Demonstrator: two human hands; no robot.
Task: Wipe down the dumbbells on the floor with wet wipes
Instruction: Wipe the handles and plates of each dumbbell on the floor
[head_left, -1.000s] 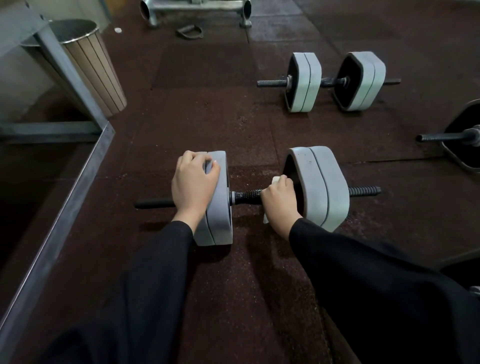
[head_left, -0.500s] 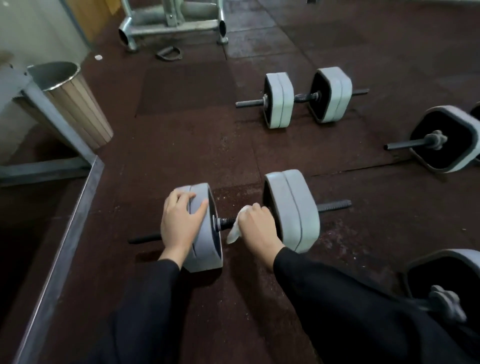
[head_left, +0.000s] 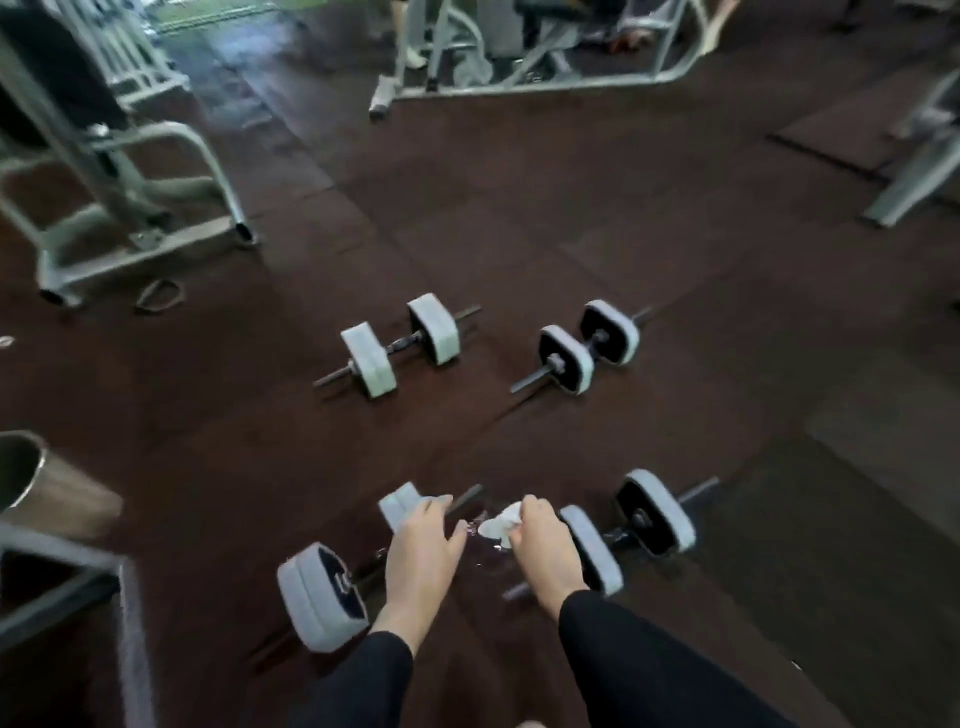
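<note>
Four grey-plated dumbbells lie on the dark rubber floor. My left hand (head_left: 423, 551) hovers over the bar of the near-left dumbbell (head_left: 322, 597), fingers loosely spread, hiding the bar between its plates. In my right hand (head_left: 545, 553) is a crumpled white wet wipe (head_left: 498, 525), held between the near-left dumbbell and the near-right dumbbell (head_left: 657, 512). Farther off lie the far-left dumbbell (head_left: 369, 358) and the far-right dumbbell (head_left: 566, 358). The picture is blurred by motion.
A metal bin (head_left: 31, 483) and a steel rail (head_left: 130, 649) stand at the left. Grey machine frames occupy the far left (head_left: 130, 208), the top (head_left: 519, 83) and the right edge (head_left: 909, 182). A strap handle (head_left: 158, 296) lies on the floor.
The view has risen and swung, now showing four dumbbells. My left hand came off the grey plate and my right hand with the wipe left the bar.
</note>
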